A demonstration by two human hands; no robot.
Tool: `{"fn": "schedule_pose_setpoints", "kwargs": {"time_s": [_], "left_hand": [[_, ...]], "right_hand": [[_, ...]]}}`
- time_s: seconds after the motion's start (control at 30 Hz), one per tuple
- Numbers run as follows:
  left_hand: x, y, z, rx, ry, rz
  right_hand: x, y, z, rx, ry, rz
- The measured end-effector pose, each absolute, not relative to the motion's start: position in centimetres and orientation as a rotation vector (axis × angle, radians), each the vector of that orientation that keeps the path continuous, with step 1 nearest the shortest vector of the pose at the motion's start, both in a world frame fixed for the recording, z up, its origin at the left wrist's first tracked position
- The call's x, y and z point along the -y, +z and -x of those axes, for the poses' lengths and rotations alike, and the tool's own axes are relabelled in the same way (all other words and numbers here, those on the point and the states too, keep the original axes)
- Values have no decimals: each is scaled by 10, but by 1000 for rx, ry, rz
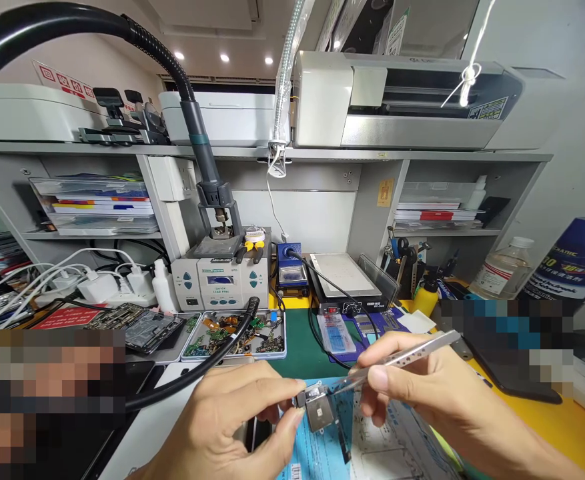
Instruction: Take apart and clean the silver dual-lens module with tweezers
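Observation:
Between thumb and fingers, my left hand [245, 413] pinches the left end of a small phone module [319, 412], which has a square metal-grey face and a dark flex strip hanging down on its right. My right hand [412, 380] grips metal tweezers [412, 353] like a pen. Their tips point left, at the module's upper right edge; whether they touch or grip it I cannot tell. Below both hands lies a light-blue printed sheet [317, 453], with a white printed page [387, 440] beside it.
A black hose [187, 373] curves across the left from the hot-air station [222, 283]. Behind my hands stands a tray [285, 350] of small parts. At the right are a black slab [517, 373], a clear bottle [502, 270] and a blue can [572, 260]. Blurred patches cover both sides.

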State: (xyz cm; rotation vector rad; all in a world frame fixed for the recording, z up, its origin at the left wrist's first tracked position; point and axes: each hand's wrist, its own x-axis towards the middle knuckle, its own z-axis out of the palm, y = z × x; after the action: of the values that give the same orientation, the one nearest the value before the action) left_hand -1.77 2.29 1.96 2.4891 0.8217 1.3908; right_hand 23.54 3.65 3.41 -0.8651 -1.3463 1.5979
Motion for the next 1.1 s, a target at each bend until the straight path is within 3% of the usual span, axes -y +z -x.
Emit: {"fn": "schedule_pose_setpoints", "kwargs": {"time_s": [1.1], "left_hand": [[-18,14,20,-867,1518,-2621]], "right_hand": [[-34,35,-234,1325,1713,898]]}}
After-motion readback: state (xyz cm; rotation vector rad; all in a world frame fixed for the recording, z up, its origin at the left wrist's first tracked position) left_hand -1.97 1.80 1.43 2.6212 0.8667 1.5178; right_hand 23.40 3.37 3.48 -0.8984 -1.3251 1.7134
